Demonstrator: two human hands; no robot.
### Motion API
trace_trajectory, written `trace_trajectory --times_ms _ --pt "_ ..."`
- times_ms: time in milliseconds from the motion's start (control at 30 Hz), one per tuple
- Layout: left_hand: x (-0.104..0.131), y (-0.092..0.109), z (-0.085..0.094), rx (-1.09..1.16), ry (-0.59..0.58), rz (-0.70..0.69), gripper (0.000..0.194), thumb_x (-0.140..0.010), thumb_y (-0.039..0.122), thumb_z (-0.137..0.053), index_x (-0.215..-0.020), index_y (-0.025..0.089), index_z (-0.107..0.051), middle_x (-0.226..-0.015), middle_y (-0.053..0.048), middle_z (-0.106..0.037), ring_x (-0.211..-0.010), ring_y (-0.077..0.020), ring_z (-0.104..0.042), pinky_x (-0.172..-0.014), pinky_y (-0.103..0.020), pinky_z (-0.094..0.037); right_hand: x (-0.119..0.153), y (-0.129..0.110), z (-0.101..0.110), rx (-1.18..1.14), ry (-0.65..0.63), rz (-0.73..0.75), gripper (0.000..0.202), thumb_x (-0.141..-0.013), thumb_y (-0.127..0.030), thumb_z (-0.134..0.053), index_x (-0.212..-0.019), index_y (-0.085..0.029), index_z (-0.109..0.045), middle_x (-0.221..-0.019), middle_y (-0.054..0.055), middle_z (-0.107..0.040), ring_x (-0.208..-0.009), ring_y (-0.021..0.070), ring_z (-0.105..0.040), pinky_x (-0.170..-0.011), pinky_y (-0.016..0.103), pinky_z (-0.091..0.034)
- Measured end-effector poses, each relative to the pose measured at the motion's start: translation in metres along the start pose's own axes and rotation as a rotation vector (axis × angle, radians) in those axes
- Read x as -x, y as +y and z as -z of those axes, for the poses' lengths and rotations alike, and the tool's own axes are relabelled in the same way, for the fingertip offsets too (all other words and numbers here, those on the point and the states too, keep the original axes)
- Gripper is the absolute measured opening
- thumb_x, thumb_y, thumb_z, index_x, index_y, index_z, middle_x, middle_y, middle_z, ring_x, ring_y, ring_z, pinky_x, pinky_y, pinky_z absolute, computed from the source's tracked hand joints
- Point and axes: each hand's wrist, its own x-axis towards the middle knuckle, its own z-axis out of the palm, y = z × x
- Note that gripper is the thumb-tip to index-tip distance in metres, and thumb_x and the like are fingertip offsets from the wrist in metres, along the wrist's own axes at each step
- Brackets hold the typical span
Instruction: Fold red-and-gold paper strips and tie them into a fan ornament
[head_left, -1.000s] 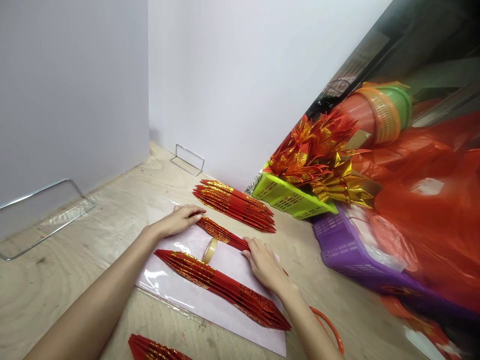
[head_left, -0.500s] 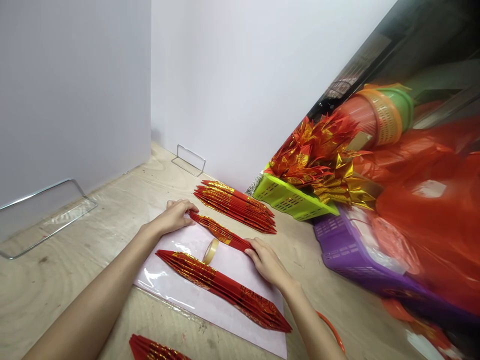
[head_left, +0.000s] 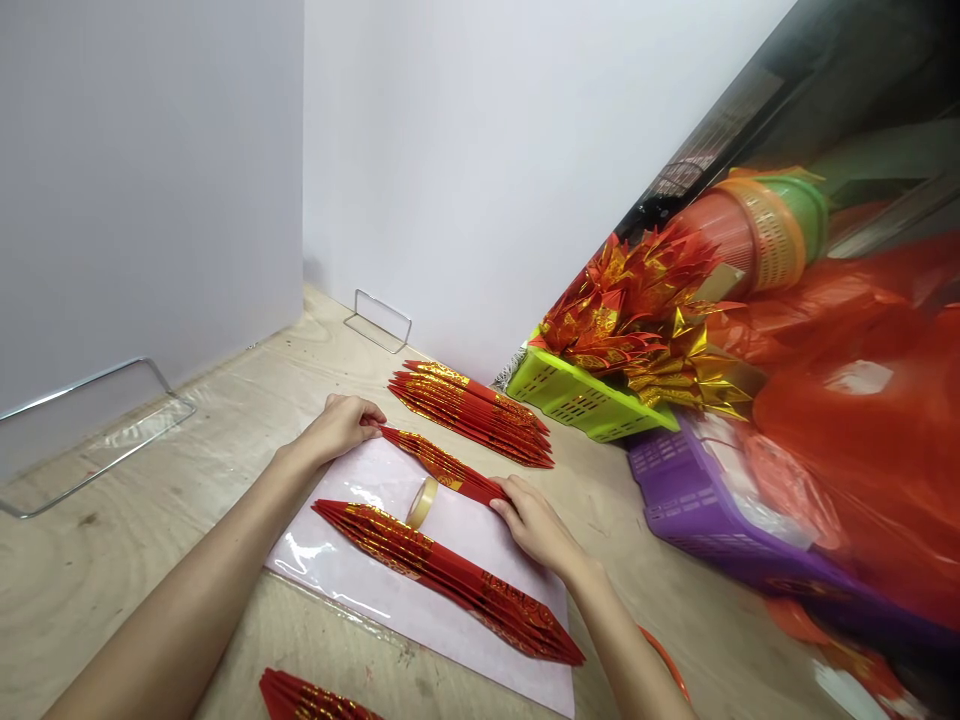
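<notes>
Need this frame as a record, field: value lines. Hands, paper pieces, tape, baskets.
left_hand: left hand, fingers at the left tip of the middle folded strip
right_hand: right hand, fingers and thumb on that strip's right end
strip_look: red with gold print, pleated lengthwise
far_bundle: pleated red-gold stack, beyond the strip
near_bundle: pleated red-gold bundle, on the pale sheet
tape: tape roll, between strip and near bundle
baskets: green basket, holding red-gold folded pieces; purple basket beside it
</notes>
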Motion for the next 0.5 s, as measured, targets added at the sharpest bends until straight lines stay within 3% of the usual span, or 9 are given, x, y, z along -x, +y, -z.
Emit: trace_trajectory --times_ms 500 --pt "-0.0005 0.0031 -0.005 0.186 0.027 -0.02 0.013 -0.066 0.034 -0.067 -0.072 0.024 -0.074 -0.082 -0.004 -0.075 -0.085 -0.0265 -0.066 -0.088 -0.039 -0.047 0.0037 -0.0038 0.0015 0.038 0.022 -0.015 0.031 -0.098 -0.027 -0.04 -0.123 -0.018 -0.055 -0.112 0.01 -0.063 -0.104 0.0198 -0.058 -0.095 0.033 -0.043"
